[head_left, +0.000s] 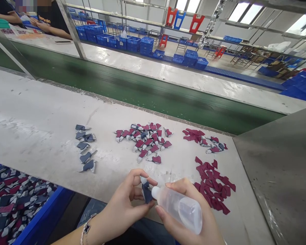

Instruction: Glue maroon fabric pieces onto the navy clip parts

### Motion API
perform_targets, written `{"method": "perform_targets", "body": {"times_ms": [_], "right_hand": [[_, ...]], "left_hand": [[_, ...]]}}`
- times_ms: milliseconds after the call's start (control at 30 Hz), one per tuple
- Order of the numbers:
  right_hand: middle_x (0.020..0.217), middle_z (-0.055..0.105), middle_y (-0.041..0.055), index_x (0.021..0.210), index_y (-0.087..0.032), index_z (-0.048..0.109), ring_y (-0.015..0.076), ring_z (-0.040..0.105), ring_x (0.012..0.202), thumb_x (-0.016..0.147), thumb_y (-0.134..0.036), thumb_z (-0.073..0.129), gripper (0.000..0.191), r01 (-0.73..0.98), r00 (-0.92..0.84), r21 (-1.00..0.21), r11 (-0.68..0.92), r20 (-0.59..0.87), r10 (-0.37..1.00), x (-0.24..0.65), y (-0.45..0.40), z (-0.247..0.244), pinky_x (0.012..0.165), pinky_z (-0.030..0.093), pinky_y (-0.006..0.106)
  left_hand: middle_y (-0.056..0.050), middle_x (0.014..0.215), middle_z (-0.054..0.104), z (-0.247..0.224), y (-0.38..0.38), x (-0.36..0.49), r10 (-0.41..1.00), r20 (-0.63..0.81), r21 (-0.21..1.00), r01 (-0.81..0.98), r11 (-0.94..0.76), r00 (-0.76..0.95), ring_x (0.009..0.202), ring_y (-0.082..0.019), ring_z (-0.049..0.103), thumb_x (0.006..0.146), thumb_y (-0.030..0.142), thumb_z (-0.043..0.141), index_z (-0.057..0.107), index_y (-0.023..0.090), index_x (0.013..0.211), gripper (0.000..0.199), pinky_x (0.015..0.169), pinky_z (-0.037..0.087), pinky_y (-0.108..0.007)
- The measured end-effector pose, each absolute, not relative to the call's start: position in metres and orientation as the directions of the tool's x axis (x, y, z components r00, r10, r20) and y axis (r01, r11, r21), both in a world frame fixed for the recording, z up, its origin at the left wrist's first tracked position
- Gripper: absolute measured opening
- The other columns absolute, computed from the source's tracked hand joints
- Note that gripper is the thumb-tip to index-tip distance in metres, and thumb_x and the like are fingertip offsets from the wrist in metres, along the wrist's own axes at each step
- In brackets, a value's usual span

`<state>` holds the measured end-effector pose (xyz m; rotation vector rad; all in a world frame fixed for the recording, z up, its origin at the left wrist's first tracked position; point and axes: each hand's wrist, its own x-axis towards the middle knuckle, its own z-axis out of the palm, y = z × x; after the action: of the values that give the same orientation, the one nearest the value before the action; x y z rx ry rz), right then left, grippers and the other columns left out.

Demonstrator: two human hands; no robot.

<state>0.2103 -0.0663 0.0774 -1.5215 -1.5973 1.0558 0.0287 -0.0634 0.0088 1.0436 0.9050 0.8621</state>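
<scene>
Where the long grey work surface (33, 102) ends at its far edge, a green conveyor belt (132, 92) runs alongside it, and a second pale strip of bench (153, 66) lies beyond the belt. Past that strip stand stacks of blue plastic crates (124, 43), and a co-worker's forearms (51, 30) rest at the upper left corner of the view. A scuffed metal panel (277, 170) closes the right end of the surface, while a blue bin (44, 212) heaped with mixed fabric cutouts (15, 200) sits below the near left edge.

On the surface, three groups of small pieces lie well apart. Grey-blue cutouts (85, 148) form a loose column toward the left, maroon-and-white pieces (145, 141) cluster at the middle, and plain maroon cutouts (211, 185) spread near the right end, just beside the right hand (183, 217).

That hand is closed around a translucent plastic squeeze bottle (178, 207), its nozzle tip against a dark navy fabric piece (147, 194). The left hand (122, 207), a beaded bracelet (86, 228) on its wrist, pinches that piece between thumb and fingers, close to the near edge of the surface.
</scene>
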Motion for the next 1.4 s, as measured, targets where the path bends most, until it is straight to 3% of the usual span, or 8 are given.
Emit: {"method": "perform_targets", "body": {"times_ms": [267,467,633,800,1200,1400], "right_hand": [[0.074,0.067,-0.0003,0.088,-0.026,0.066,0.0195,0.065,0.065,0.08,-0.041,0.071,0.018,0.527,-0.036,-0.85,0.019,0.0,0.999,0.2075,-0.0688,0.0776,0.055,0.051,0.026],[0.078,0.07,-0.0048,0.097,-0.03,0.067,0.0166,0.068,0.066,0.079,-0.031,0.072,0.019,0.494,-0.138,-0.851,0.181,0.128,0.982,0.2066,-0.0671,0.0784,0.066,0.056,0.024],[0.071,0.067,-0.0046,0.092,-0.029,0.066,0.0157,0.065,0.058,0.082,-0.031,0.069,0.011,0.495,-0.143,-0.857,0.144,0.083,0.986,0.2059,-0.0654,0.0794,0.056,0.055,0.023],[0.078,0.072,-0.0029,0.096,-0.029,0.068,0.0185,0.07,0.067,0.08,-0.035,0.073,0.018,0.534,-0.132,-0.826,0.182,0.132,0.982,0.205,-0.0675,0.0786,0.067,0.059,0.025],[0.076,0.074,-0.0038,0.087,-0.027,0.065,0.0184,0.07,0.065,0.076,-0.027,0.072,0.013,0.534,-0.187,-0.83,0.159,0.067,0.98,0.2044,-0.0684,0.084,0.061,0.057,0.024],[0.08,0.074,-0.0009,0.095,-0.028,0.069,0.0209,0.071,0.07,0.079,-0.034,0.071,0.017,0.542,-0.153,-0.832,0.119,0.042,0.987,0.2056,-0.0675,0.0858,0.064,0.058,0.027]], "left_hand": [[-0.004,0.121,0.064,0.0077,-0.0629,0.0275,0.91,-0.196,0.97,-0.066,0.236,0.366,0.083,-0.013,0.065,0.085,0.02,0.068,0.039,0.031,0.118,0.045,0.072,0.052,-0.027],[-0.003,0.121,0.066,0.0058,-0.0623,0.0266,0.912,-0.173,0.982,-0.006,0.189,0.373,0.085,-0.013,0.064,0.084,0.017,0.067,0.038,0.031,0.121,0.049,0.078,0.053,-0.028],[-0.005,0.12,0.066,0.0061,-0.0601,0.0263,0.916,-0.157,0.985,-0.014,0.174,0.37,0.085,-0.014,0.065,0.086,0.021,0.067,0.038,0.03,0.122,0.046,0.076,0.054,-0.029],[-0.005,0.123,0.065,0.0037,-0.0616,0.0245,0.906,-0.175,0.984,0.028,0.178,0.385,0.082,-0.013,0.064,0.085,0.017,0.066,0.038,0.03,0.124,0.049,0.078,0.054,-0.03],[-0.004,0.123,0.065,0.003,-0.062,0.0237,0.908,-0.177,0.983,0.015,0.186,0.38,0.092,-0.016,0.067,0.083,0.015,0.068,0.039,0.031,0.123,0.052,0.077,0.053,-0.03],[-0.005,0.12,0.066,0.0046,-0.0643,0.0225,0.904,-0.167,0.985,0.018,0.174,0.393,0.088,-0.016,0.067,0.084,0.015,0.067,0.039,0.03,0.125,0.053,0.075,0.054,-0.031]]}}
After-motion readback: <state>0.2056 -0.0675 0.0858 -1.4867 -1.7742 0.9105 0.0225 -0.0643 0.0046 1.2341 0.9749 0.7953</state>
